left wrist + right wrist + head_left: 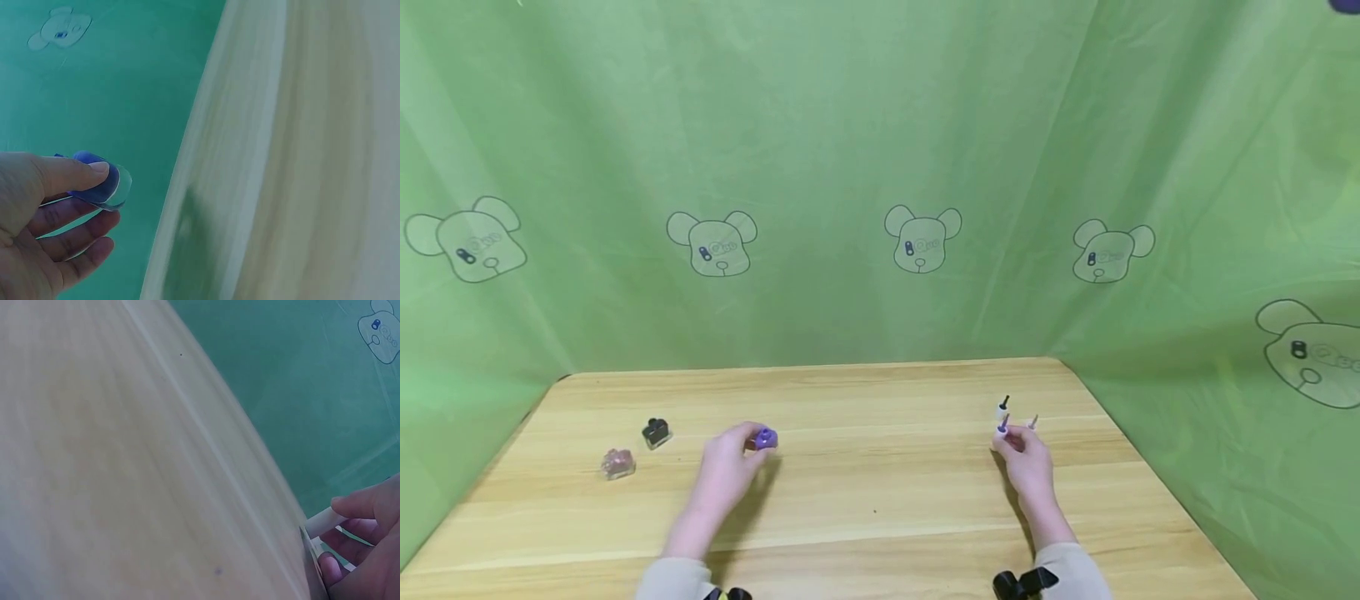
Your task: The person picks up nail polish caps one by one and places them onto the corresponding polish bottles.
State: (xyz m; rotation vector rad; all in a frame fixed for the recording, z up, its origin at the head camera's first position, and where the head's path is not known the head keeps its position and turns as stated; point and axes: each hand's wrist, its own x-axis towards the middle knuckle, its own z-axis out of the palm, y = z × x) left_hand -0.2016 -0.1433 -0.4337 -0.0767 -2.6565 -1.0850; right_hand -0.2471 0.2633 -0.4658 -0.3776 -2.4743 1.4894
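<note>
My left hand (726,468) pinches a small clear nail polish bottle with purple polish (766,439) between thumb and fingers. In the left wrist view the bottle (103,182) is held off the table, tilted, its clear base pointing away from the palm. At the right side of the table, my right hand (1032,467) grips a white nail polish cap (325,522) whose purple brush (1004,423) points up. Just behind that hand stands another white cap with a black brush (1002,407). A third cap with a pinkish brush (1033,422) is partly hidden by the fingers.
On the left of the wooden table (880,483) stand an uncapped black nail polish bottle (657,434) and a pink glittery one (618,464). A green curtain (820,308) printed with bear heads hangs along the back and sides of the table.
</note>
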